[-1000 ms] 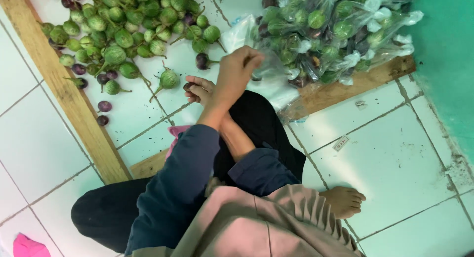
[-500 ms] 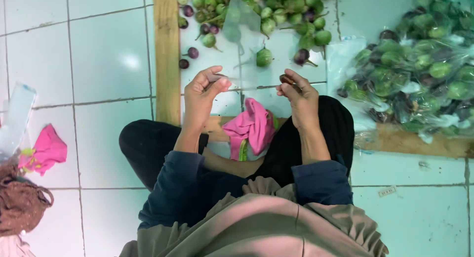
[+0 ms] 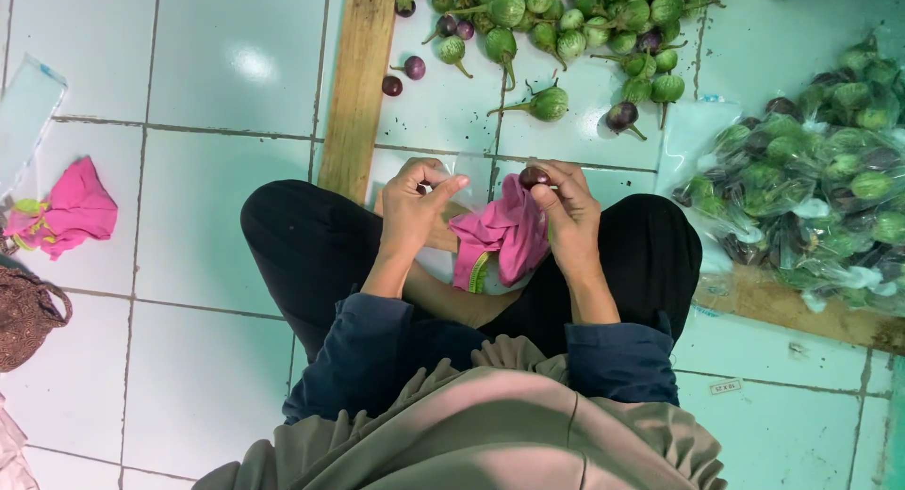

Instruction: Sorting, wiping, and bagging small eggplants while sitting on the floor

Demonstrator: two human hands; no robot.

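Head camera looks straight down at a person sitting cross-legged on a tiled floor. The right hand [image 3: 566,212] pinches a small dark purple eggplant [image 3: 534,177] in its fingertips, just above a pink cloth [image 3: 504,236] in the lap. Fingers hide most of the eggplant, so its stem and which way it points are hard to tell; it looks round, with no clear long side. The left hand [image 3: 412,207] is loosely curled near a thin clear plastic bag [image 3: 451,162], maybe pinching it. More small eggplants [image 3: 551,24] lie loose ahead, cut off at the top edge. Bagged ones [image 3: 811,184] sit right, on a wooden board [image 3: 801,306].
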